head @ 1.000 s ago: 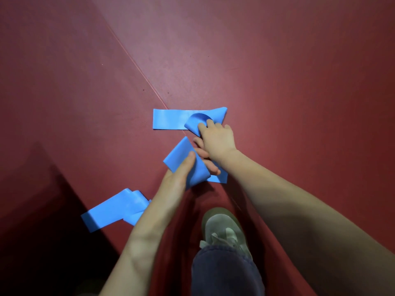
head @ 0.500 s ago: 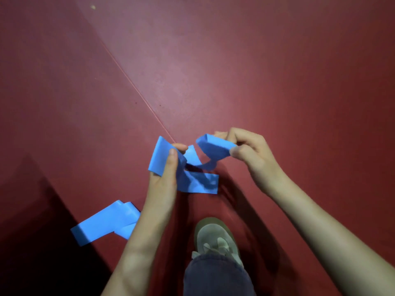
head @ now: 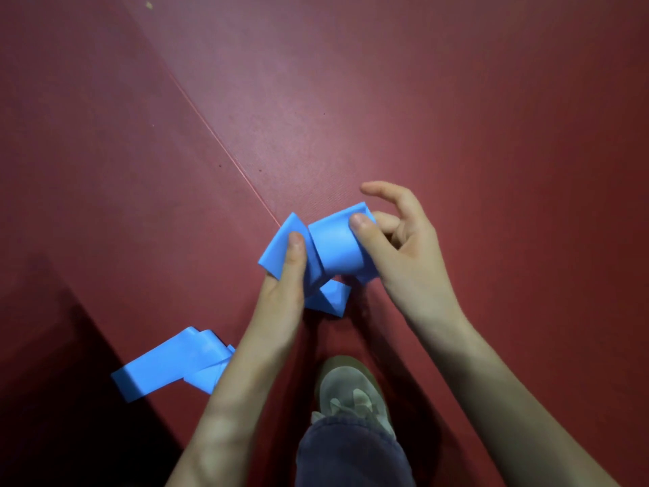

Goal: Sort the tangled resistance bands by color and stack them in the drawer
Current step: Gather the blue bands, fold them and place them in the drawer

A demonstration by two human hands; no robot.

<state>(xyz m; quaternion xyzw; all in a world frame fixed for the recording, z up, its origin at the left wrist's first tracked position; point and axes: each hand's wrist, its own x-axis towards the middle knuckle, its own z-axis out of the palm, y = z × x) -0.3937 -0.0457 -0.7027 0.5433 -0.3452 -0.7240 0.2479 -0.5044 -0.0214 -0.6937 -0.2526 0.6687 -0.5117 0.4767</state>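
Observation:
A blue resistance band (head: 333,251) is held above the red floor between both hands, folded over itself, with one end hanging down below them. My left hand (head: 284,286) pinches its left fold, thumb on top. My right hand (head: 404,247) pinches the right fold under the thumb, with the index finger lifted free. A second blue band (head: 168,367) lies crumpled on the floor at the lower left, partly hidden behind my left forearm. No drawer is in view.
The red mat floor (head: 421,100) has a thin seam line (head: 217,138) running diagonally from the upper left towards the hands. My grey shoe (head: 351,391) and a dark trouser leg are just below the hands. A dark shadow covers the lower left corner.
Both hands lifted the blue band off the floor and brought its folds closer together. The right hand shifted its pinch onto a rounded fold. The second band stayed where it was.

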